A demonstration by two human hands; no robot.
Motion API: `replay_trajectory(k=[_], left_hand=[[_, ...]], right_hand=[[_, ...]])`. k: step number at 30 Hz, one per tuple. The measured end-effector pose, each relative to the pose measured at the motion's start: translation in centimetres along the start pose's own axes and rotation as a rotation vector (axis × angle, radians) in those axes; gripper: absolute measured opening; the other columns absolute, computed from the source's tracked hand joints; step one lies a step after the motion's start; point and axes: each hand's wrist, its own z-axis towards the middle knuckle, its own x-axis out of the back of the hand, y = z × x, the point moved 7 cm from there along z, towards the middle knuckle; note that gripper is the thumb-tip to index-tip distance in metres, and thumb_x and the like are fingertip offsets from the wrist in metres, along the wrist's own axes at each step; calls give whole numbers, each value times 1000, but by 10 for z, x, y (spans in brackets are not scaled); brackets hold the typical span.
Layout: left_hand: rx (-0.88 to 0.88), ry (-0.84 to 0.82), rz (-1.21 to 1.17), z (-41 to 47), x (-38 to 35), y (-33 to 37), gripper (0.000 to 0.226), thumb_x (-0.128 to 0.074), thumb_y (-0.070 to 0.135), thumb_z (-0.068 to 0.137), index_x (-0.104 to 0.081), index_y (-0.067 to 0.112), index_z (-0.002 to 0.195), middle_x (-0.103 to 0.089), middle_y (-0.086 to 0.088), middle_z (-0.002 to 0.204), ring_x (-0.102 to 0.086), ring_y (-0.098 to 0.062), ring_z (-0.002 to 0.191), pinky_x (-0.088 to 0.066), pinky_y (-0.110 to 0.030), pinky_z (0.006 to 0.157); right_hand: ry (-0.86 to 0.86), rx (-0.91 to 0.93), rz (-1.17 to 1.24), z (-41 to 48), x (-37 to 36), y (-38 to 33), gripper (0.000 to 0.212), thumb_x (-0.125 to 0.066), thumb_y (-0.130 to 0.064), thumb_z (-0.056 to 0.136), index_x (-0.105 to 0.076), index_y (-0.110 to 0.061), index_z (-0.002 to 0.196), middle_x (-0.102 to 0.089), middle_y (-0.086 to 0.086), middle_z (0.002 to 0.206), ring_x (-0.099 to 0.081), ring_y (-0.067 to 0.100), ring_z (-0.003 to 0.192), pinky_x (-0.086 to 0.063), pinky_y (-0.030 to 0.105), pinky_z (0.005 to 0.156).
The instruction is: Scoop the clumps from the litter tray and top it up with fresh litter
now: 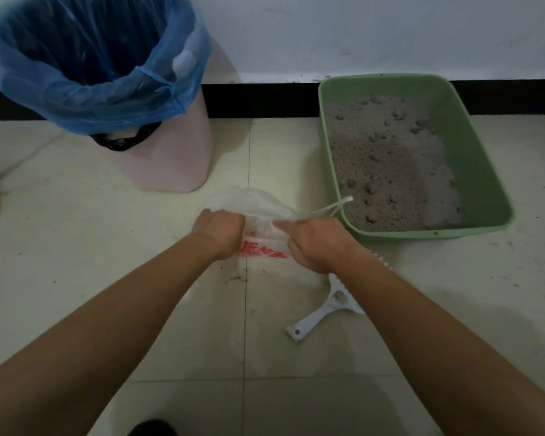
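Both arms outstretched; left hand (220, 235) and right hand (316, 243) grip white red-printed plastic bag (258, 212); green plastic litter tray (482, 171) at 2 o'clock.

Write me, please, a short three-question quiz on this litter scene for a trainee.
1. True or false: the scoop lies on the floor, outside the litter tray.
2. Fill in: the pink bin stands to the ____ of the litter tray.
3. What do the left hand and right hand grip? A) the white bag B) the pink bin C) the scoop

Key: 1 true; 2 left; 3 A.
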Motion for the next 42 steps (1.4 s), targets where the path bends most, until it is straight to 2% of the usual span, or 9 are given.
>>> replay_trajectory(k=[3, 6, 11, 13, 17, 22, 26, 33, 42], left_hand=[[114, -38, -97, -2, -13, -16, 51, -51, 50, 88, -49, 22, 131, -64, -3, 119, -59, -23, 108, -40, -35, 91], [85, -210, -164, -6, -29, -16, 123, -69, 69, 65, 5, 26, 153, -43, -10, 147, -43, -30, 133, -34, -42, 107], [-4, -291, -206, -13, -37, -16, 144, -80, 64, 60, 29, 27, 147, 17, -10, 160, 10, -30, 148, -3, -45, 119], [-45, -290, -222, -16, -44, -15, 139, -79, 61, 65, 28, 28, 147, 19, -8, 160, 10, -30, 148, -3, -46, 119], [-81, -258, -347, -17, -49, -5, 128, -75, 52, 73, 23, 27, 150, 15, -6, 161, 6, -26, 149, -7, -41, 120], [-81, -220, -303, -12, -46, 7, 134, -79, 59, 63, 13, 23, 153, 4, -4, 159, -23, -30, 143, -34, -41, 112], [-103, -168, -344, -6, -45, 9, 127, -75, 63, 67, 6, 18, 154, -9, -10, 157, -45, -30, 128, -42, -36, 101], [-122, -118, -488, 2, -39, -19, 98, -81, 57, 65, -33, 29, 146, -53, 5, 135, -51, -20, 122, -42, -26, 91], [-9, -171, -402, 10, -72, -15, 129, -70, 81, 52, -6, 31, 153, -31, 1, 155, -34, -21, 139, -35, -39, 110]], right_hand=[[100, -253, 23, 2, 7, 15, 54, -25, -43, 106, -12, -28, 156, -68, 13, 99, -65, 30, 85, -42, 36, 64], [40, -417, 94, 3, -2, 25, 88, -59, -26, 94, 4, -28, 155, -67, 10, 103, -62, 27, 80, -43, 35, 64], [-43, -336, 199, 15, -11, 17, 115, -80, -31, 78, 3, -18, 156, -54, 11, 125, -60, 29, 107, -50, 40, 84], [30, -349, 569, 19, -8, 17, 97, -80, -30, 79, -22, -17, 155, -52, 6, 128, -58, 25, 111, -52, 37, 90], [244, -677, 1655, 22, -10, 26, 43, -72, -14, 87, -59, -5, 128, -67, 10, 109, -68, 17, 83, -43, 18, 46], [588, -377, 390, 14, 55, 17, 31, -59, -22, 95, -68, -19, 124, -64, 4, 110, -61, 21, 97, -49, 30, 81], [150, -160, 332, 36, 17, -7, 43, -58, -34, 96, -57, -17, 136, -58, 9, 130, -58, 25, 115, -46, 36, 101], [-194, -396, 233, 26, -56, 34, 137, -77, -78, 53, -3, -21, 153, -14, 9, 157, -22, 34, 143, -27, 50, 114], [-260, -329, 257, 40, -75, 29, 128, -73, -67, 65, 9, -25, 154, 7, 13, 161, 9, 39, 148, 1, 55, 120]])
